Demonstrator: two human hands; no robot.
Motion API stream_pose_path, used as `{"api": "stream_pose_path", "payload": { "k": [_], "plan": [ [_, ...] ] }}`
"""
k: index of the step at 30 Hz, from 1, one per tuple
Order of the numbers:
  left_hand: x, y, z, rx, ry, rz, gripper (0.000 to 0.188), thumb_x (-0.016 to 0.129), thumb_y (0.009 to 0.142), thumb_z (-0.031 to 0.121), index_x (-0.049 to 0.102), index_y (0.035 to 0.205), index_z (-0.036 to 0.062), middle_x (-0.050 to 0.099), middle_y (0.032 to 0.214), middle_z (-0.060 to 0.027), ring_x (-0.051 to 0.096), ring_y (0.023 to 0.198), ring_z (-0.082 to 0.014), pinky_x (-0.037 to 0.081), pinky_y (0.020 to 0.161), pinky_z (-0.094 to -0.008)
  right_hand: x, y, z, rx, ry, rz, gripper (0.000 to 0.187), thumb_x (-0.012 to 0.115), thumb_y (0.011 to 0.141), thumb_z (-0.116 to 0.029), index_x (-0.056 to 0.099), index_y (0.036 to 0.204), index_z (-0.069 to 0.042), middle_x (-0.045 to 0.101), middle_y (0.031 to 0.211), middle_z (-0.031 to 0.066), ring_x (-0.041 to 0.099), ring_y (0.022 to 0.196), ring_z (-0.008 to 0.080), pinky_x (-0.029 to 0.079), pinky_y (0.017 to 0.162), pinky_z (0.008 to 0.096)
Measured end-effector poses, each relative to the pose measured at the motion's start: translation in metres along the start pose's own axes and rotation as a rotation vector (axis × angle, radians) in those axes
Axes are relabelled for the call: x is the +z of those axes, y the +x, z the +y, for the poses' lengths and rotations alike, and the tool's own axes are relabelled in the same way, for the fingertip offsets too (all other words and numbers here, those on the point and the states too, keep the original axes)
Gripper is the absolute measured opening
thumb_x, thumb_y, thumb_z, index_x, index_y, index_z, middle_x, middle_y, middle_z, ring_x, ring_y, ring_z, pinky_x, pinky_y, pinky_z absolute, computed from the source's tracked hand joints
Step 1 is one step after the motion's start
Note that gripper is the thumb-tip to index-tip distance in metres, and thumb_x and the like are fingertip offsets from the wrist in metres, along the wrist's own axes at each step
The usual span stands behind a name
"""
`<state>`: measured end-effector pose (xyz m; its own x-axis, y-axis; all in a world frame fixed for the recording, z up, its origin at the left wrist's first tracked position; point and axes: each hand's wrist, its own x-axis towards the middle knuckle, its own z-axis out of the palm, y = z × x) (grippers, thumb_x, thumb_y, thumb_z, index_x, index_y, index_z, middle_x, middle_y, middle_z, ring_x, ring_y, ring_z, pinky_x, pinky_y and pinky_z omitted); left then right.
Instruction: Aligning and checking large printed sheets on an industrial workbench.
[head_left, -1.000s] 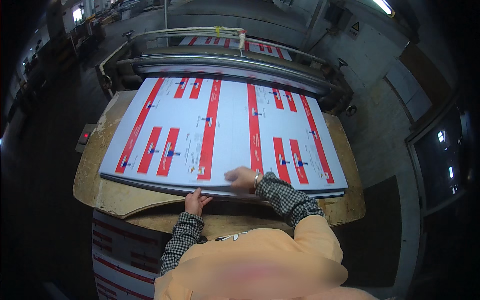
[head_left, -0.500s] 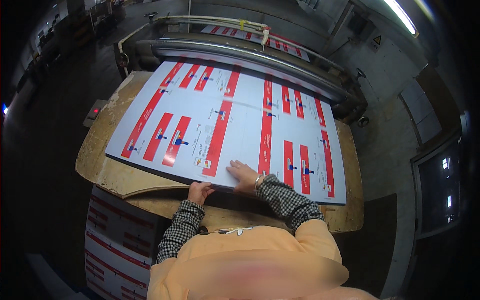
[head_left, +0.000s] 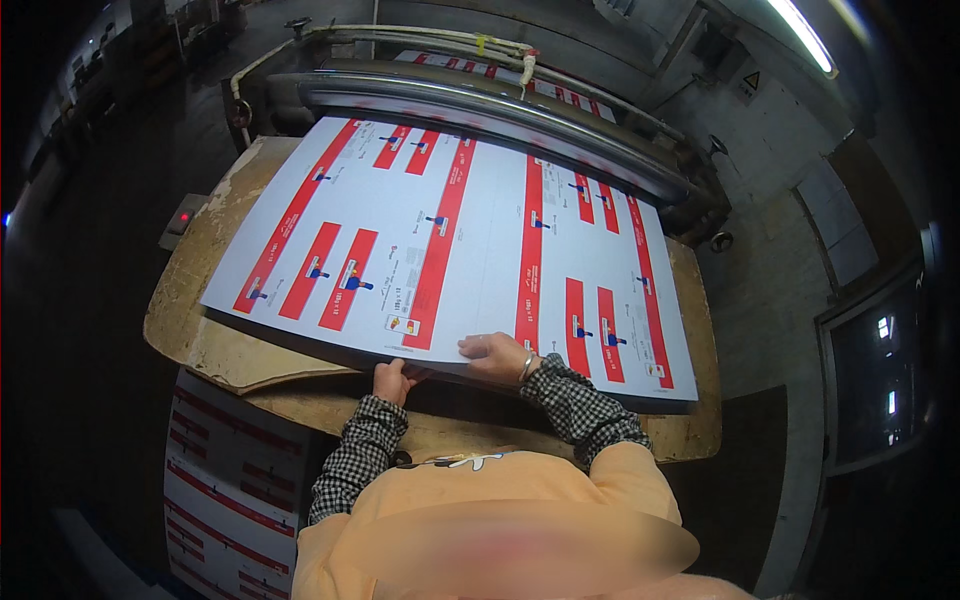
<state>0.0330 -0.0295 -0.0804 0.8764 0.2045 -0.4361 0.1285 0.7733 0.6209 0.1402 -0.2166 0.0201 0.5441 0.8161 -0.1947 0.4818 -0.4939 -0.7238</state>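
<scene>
A stack of large white printed sheets (head_left: 480, 250) with red bars and small blue figures lies on a worn wooden table. My left hand (head_left: 393, 381) is closed on the near edge of the stack, its fingers partly hidden at the rim. Just right of it, my right hand (head_left: 497, 356) grips the same edge, with the fingers together over the top sheet and a bracelet at the wrist. How many sheets either hand holds cannot be seen. The far end of the stack runs up to a long metal roller (head_left: 480, 115).
The wooden table (head_left: 240, 350) has a wavy front edge. A small box with a red light (head_left: 184, 218) sits at its left side. More printed sheets (head_left: 230, 490) stand below on the left. Beyond the roller lies another printed sheet (head_left: 575, 97). A handwheel (head_left: 722, 242) is at the right.
The seam across the far part of the prints no longer shows, and the far bars sit differently. My right hand has drawn back from lying flat on the sheet to its near edge.
</scene>
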Motion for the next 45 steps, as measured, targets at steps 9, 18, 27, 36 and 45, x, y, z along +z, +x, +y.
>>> {"api": "stream_pose_path", "payload": {
  "k": [9,18,27,36,45],
  "plan": [
    [0.001,0.001,0.002,-0.042,0.044,0.011,0.031,0.048,0.087,0.019,0.045,0.105,-0.0060,0.057,0.100,-0.0167,0.061,0.086,-0.0256,0.054,0.067,-0.0347,-0.001,0.058,0.050,0.224,-0.158,0.266,0.041,0.065,0.068,-0.025,0.060,0.101,-0.001,0.050,0.117,0.0212,0.042,0.115,0.0316,0.034,0.097,0.0327],
    [-0.014,0.005,-0.003,-0.022,0.158,-0.008,0.026,0.053,0.081,0.009,0.050,0.103,-0.0048,0.058,0.099,-0.0158,0.061,0.084,-0.0236,0.053,0.069,-0.0330,0.028,0.022,0.001,0.149,-0.556,-0.136,0.085,0.071,0.062,-0.032,0.029,0.132,-0.009,0.016,0.139,0.0215,0.014,0.129,0.0374,0.019,0.102,0.0499],
    [-0.002,-0.001,0.000,-0.054,0.018,0.053,0.030,0.037,0.088,0.013,0.048,0.111,-0.0021,0.055,0.104,-0.0175,0.056,0.095,-0.0285,0.048,0.082,-0.0452,-0.042,0.011,-0.015,0.043,0.058,0.087,0.033,0.052,0.074,-0.011,0.057,0.104,0.003,0.058,0.108,0.0174,0.057,0.096,0.0223,0.045,0.084,0.0278],
    [-0.004,0.005,-0.004,-0.012,-0.033,0.037,0.032,0.034,0.079,0.001,0.044,0.107,-0.0100,0.054,0.100,-0.0217,0.058,0.090,-0.0340,0.051,0.076,-0.0442,0.012,0.008,0.022,0.053,0.028,0.007,0.041,0.059,0.068,-0.016,0.058,0.106,-0.001,0.054,0.115,0.0154,0.046,0.114,0.0257,0.036,0.095,0.0285],
    [0.005,0.000,0.004,-0.018,0.079,-0.007,0.033,0.047,0.087,0.020,0.044,0.108,-0.0057,0.057,0.099,-0.0158,0.061,0.086,-0.0256,0.053,0.069,-0.0352,-0.011,0.069,0.048,0.422,-0.105,0.268,0.057,0.069,0.063,-0.033,0.056,0.108,-0.001,0.047,0.121,0.0181,0.040,0.117,0.0295,0.034,0.095,0.0347]
  ]
}}
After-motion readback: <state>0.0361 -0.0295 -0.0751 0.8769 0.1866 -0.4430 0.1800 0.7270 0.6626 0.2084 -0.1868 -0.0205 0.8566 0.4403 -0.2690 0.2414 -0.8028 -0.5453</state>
